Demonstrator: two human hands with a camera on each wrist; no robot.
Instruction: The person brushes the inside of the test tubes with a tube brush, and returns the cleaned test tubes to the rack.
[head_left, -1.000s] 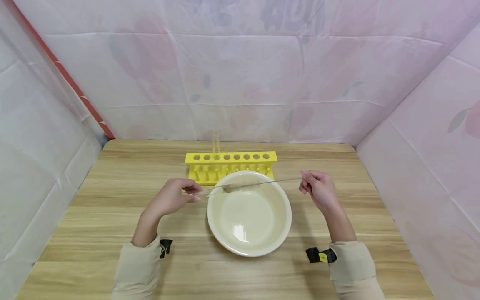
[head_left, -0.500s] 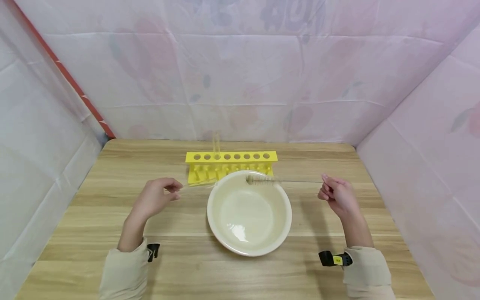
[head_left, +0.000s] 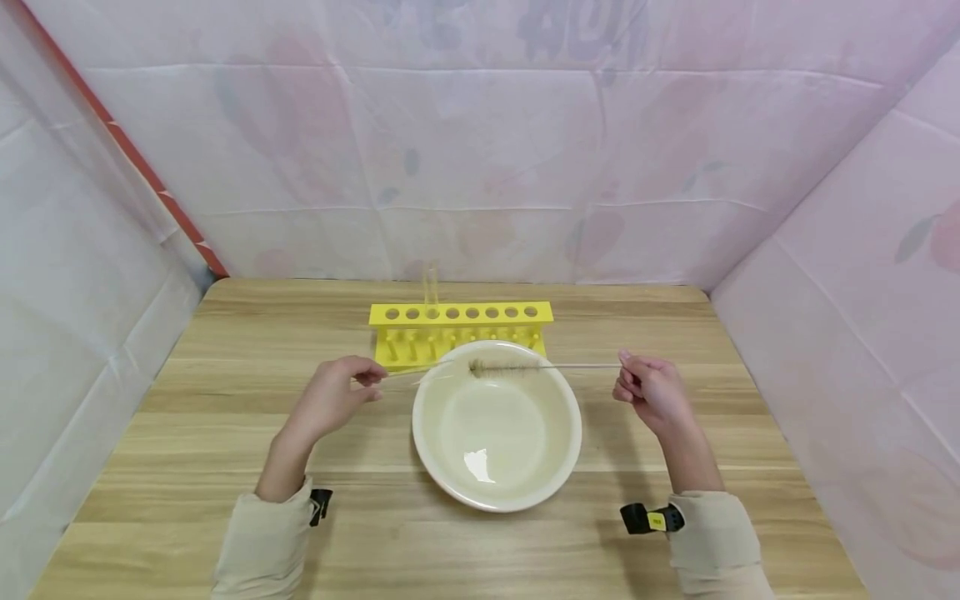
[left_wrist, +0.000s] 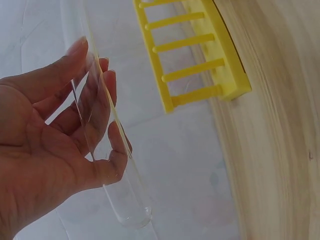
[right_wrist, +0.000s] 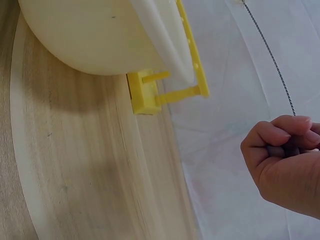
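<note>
My left hand (head_left: pixel 337 396) holds a clear glass test tube (left_wrist: pixel 131 202) between thumb and fingers, its rounded end low in the left wrist view. In the head view the tube lies nearly level, its far end over the left rim of a cream basin (head_left: pixel 495 496). Pinched by its thin twisted-wire handle in my right hand (head_left: pixel 652 392) is a test tube brush (head_left: pixel 502 368). The bristles hang over the back part of the basin, their tip pointing at the tube's end with a small gap between. The right wrist view shows the wire handle (right_wrist: pixel 272 60) rising from curled fingers.
Behind the basin stands a yellow test tube rack (head_left: pixel 461 313), partly hidden by the basin's rim. One clear test tube (head_left: pixel 431 292) stands upright in it. The wooden table (head_left: pixel 420 558) is enclosed by pale printed cloth walls (head_left: pixel 480 167).
Around one second ago the bristles overlapped the tube's end. Both hands then drew apart, separating brush and tube, and have since come slightly back together.
</note>
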